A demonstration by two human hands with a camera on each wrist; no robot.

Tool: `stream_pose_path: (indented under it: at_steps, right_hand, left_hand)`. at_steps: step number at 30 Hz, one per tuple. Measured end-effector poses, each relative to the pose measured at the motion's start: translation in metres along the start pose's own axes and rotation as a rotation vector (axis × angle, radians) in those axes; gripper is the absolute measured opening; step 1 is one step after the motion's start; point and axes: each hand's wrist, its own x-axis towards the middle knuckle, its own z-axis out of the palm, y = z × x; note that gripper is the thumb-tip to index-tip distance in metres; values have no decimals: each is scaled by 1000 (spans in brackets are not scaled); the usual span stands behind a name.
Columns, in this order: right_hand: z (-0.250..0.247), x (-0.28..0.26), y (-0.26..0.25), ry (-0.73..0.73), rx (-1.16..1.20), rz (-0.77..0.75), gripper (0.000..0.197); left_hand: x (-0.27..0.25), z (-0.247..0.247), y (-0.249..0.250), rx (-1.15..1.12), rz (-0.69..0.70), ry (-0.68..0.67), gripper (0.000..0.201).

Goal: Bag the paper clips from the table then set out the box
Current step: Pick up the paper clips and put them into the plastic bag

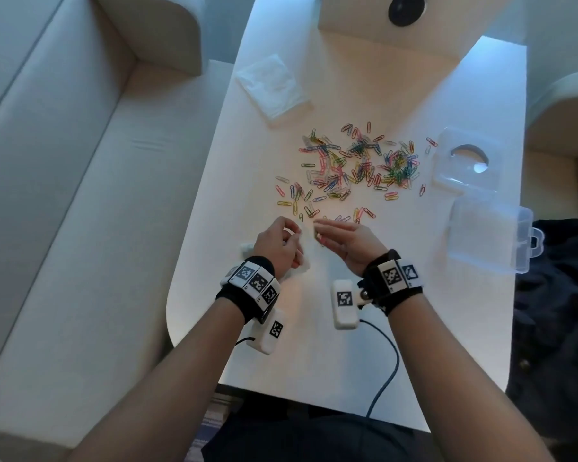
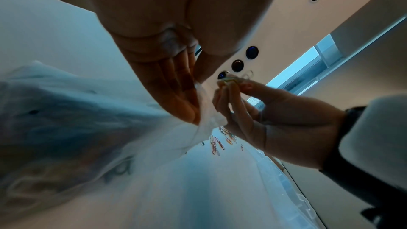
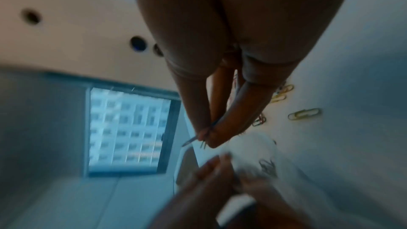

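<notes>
Many coloured paper clips (image 1: 354,165) lie scattered across the middle of the white table (image 1: 414,311). My left hand (image 1: 293,232) pinches the rim of a clear plastic bag (image 2: 88,128) near the table's front; a few clips show inside the bag (image 3: 267,165). My right hand (image 1: 318,228) pinches a small bunch of clips (image 2: 231,79) right beside the bag's mouth, its fingertips (image 3: 207,135) closed on them. A clear plastic box (image 1: 491,235) with a latch stands at the right edge.
A clear lid piece with a round hole (image 1: 464,161) lies behind the box. A stack of spare clear bags (image 1: 271,85) sits at the back left. A white unit (image 1: 381,25) stands at the far end. A sofa (image 1: 64,195) runs along the left.
</notes>
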Motion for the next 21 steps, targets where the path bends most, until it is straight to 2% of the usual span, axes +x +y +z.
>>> stream_pose_path:
  at_steps: [2, 5, 7, 9, 11, 13, 16, 18, 19, 21]
  right_hand:
    - [13, -6, 2, 24, -273, -74, 15]
    - [25, -5, 3, 169, -770, -232, 18]
    - [35, -4, 1, 161, -1044, -293, 25]
    - [45, -4, -1, 94, -1264, -287, 30]
    - [51, -7, -9, 26, -1376, -255, 34]
    - [52, -8, -23, -27, -1342, -277, 30]
    - [52, 13, -44, 18, -1258, -464, 27]
    - [55, 44, -47, 73, -1349, -612, 24]
    - [56, 61, -44, 53, -1449, -638, 31]
    - [60, 91, -32, -74, -1808, -571, 68]
  left_hand:
    - [-1, 3, 4, 4, 10, -15, 7]
    - [-3, 3, 8, 6, 10, -21, 7]
    - [-2, 2, 9, 17, 10, -17, 8]
    - [-2, 0, 9, 32, 7, -9, 9]
    - [-2, -4, 8, 36, 2, 6, 8]
    - [-2, -12, 6, 49, -9, 30, 8]
    - [-4, -31, 0, 64, -24, 93, 9]
    - [-5, -44, -6, 73, -32, 133, 9]
    - [-6, -48, -9, 66, -38, 146, 10]
    - [-8, -56, -14, 65, -46, 158, 9]
